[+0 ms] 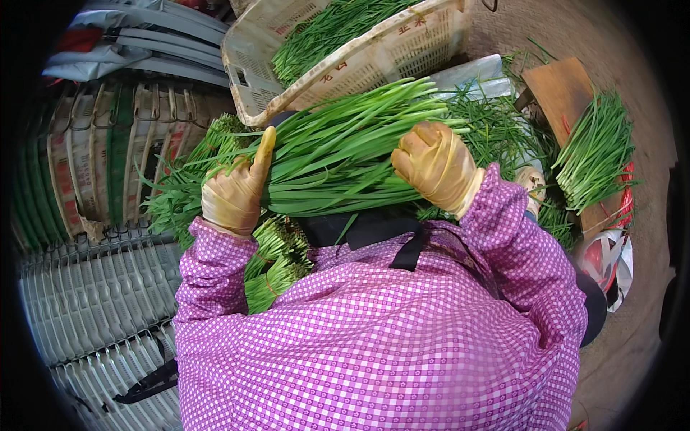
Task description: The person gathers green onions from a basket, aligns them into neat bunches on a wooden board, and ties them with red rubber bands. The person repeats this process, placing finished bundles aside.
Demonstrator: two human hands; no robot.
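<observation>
A large bundle of green garlic chives (pixel 345 156) lies crosswise over my lap, its pale stem ends to the right. My left hand (pixel 237 186), in a yellowish rubber glove, holds the leafy part with the index finger stretched out. In a matching glove, my right hand (pixel 436 164) is closed at the bundle's stem end; whether stems are inside its fingers is hidden. Tied bunches of chives (pixel 277 264) rest below my left hand, and another tied bunch (pixel 223 134) shows behind it.
A crate with chives (pixel 356 64) stands ahead. Stacked crates (pixel 102 291) fill the left side. Loose chives (pixel 485 129) lie beyond my right hand. A wooden board (pixel 560 91) at right carries a chive bunch (pixel 598 151) and red ties (pixel 626 196), with a plastic bag (pixel 620 269) beside it.
</observation>
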